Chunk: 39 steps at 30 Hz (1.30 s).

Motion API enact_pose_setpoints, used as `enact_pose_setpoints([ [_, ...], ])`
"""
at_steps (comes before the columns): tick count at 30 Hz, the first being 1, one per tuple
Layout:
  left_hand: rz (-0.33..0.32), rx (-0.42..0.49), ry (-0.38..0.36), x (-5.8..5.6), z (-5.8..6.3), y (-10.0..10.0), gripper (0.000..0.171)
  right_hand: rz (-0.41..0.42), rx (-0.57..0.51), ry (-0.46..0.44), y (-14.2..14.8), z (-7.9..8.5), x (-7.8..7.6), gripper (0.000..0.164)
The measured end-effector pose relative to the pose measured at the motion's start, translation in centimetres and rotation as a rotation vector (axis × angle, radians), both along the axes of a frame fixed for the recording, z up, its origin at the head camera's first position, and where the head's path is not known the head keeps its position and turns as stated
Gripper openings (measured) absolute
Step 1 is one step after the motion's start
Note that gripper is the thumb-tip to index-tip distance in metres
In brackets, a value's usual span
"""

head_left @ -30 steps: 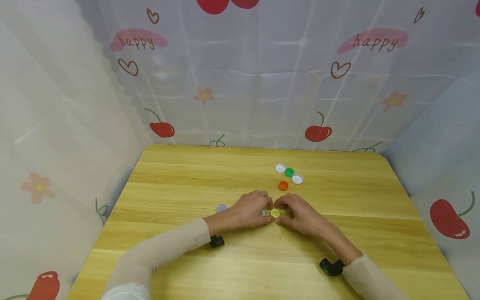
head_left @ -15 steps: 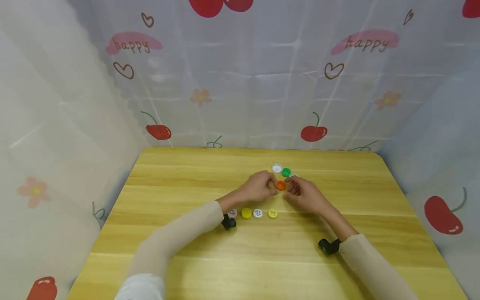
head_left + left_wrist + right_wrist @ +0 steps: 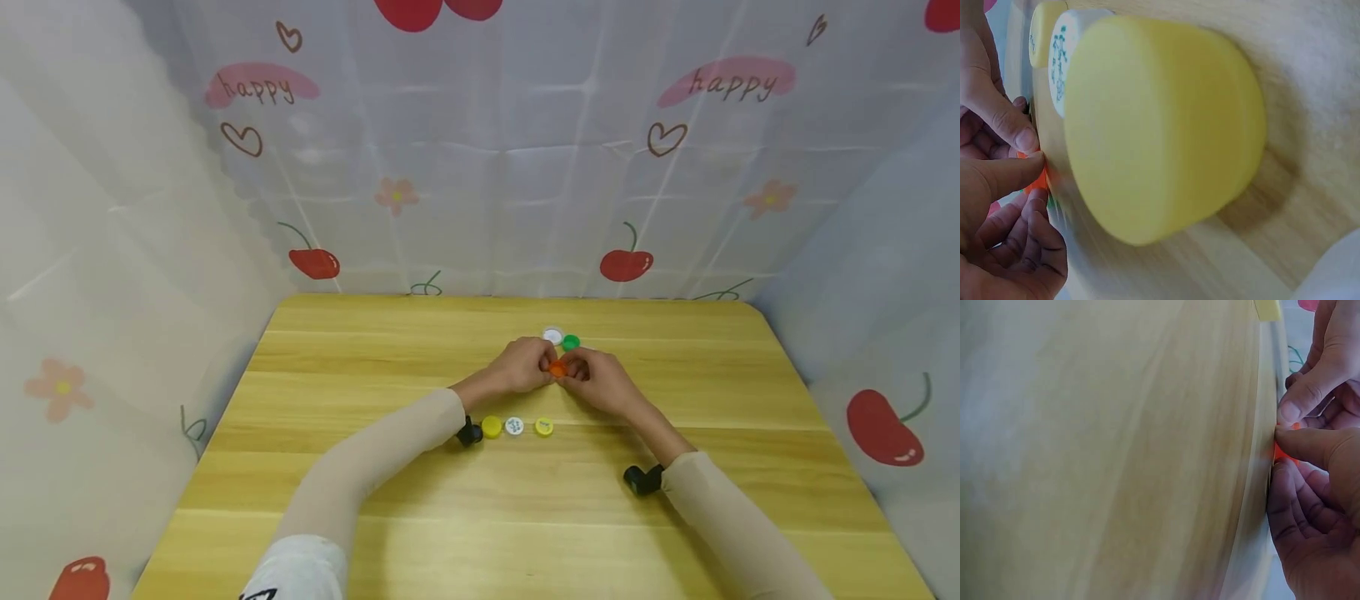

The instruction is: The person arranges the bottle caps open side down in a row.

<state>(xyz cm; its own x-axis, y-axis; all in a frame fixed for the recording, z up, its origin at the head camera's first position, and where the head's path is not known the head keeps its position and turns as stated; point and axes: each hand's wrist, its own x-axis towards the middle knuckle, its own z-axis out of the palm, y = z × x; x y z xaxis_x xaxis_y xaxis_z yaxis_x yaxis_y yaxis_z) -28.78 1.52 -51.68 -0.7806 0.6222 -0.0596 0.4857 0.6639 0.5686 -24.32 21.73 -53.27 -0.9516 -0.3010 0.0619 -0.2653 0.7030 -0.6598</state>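
Note:
An orange bottle cap (image 3: 557,368) sits between the fingertips of both hands, toward the back of the table. From its left side my left hand (image 3: 521,365) pinches it with thumb and fingers. My right hand (image 3: 603,382) pinches the same cap from the right. Only slivers of the orange cap (image 3: 1036,181) show among the fingers in the left wrist view. Nearer to me lie a yellow cap (image 3: 491,427), a white printed cap (image 3: 513,426) and another yellow cap (image 3: 543,427), roughly in a row. The first yellow cap (image 3: 1160,131) looms large beside the left wrist camera.
Just behind the hands lie a white cap (image 3: 552,335) and a green cap (image 3: 571,342). The wooden table (image 3: 600,533) is enclosed by printed curtains (image 3: 487,192) at the back and sides. Black wrist cameras (image 3: 642,480) hang under both forearms.
Both hands have left the right-hand yellow cap and moved back to the orange cap. Half a second ago they stood on either side of it; now their fingers have closed in on it.

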Motion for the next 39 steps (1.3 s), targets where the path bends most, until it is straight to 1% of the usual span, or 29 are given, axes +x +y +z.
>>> enact_pose_setpoints([
  [4, -0.018, -0.006, 0.001, -0.1, 0.1, -0.2, 0.020, 0.004, 0.005, -0.008, 0.0, 0.1, -0.1, 0.030],
  [6, -0.043, -0.005, 0.000, -0.3, 0.2, -0.4, 0.020, 0.014, 0.005, -0.016, 0.0, 0.2, -0.1, 0.031],
  [10, -0.104, 0.030, -0.006, -0.8, 0.6, -1.2, 0.021, 0.034, -0.015, -0.013, 0.0, 0.7, 0.2, 0.031],
  [13, -0.141, 0.066, -0.021, -0.5, 1.2, -2.0, 0.022, 0.069, -0.028, 0.011, 0.3, 1.2, 0.8, 0.028],
  [16, -0.184, 0.098, -0.023, 0.6, 1.9, -2.7, 0.023, 0.108, -0.048, 0.039, 0.6, 1.7, 1.8, 0.026],
  [18, -0.210, 0.123, -0.015, 1.6, 2.4, -3.3, 0.022, 0.137, -0.078, 0.058, 0.7, 2.1, 2.8, 0.026],
  [20, -0.219, 0.147, -0.001, 2.7, 2.8, -3.8, 0.021, 0.163, -0.120, 0.080, 0.7, 2.5, 3.7, 0.025],
  [22, -0.210, 0.173, 0.009, 3.8, 3.1, -4.5, 0.020, 0.196, -0.165, 0.108, 0.5, 2.7, 4.6, 0.025],
  [25, -0.185, 0.212, 0.019, 5.3, 3.1, -5.5, 0.021, 0.244, -0.213, 0.147, 0.0, 2.8, 5.5, 0.025],
  [29, -0.164, 0.267, 0.013, 6.7, 2.8, -6.4, 0.024, 0.290, -0.232, 0.197, -0.6, 2.7, 6.2, 0.026],
  [31, -0.155, 0.300, -0.023, 7.1, 2.6, -6.7, 0.026, 0.297, -0.226, 0.213, -0.8, 2.6, 6.4, 0.027],
  [33, -0.138, 0.345, -0.090, 7.4, 2.5, -6.9, 0.027, 0.296, -0.224, 0.219, -1.0, 2.7, 6.6, 0.029],
  [36, -0.087, 0.402, -0.224, 7.5, 2.3, -7.2, 0.025, 0.279, -0.216, 0.213, -1.2, 2.8, 6.8, 0.031],
  [39, -0.028, 0.450, -0.369, 7.6, 2.4, -7.4, 0.025, 0.266, -0.211, 0.214, -1.3, 3.1, 7.0, 0.033],
])
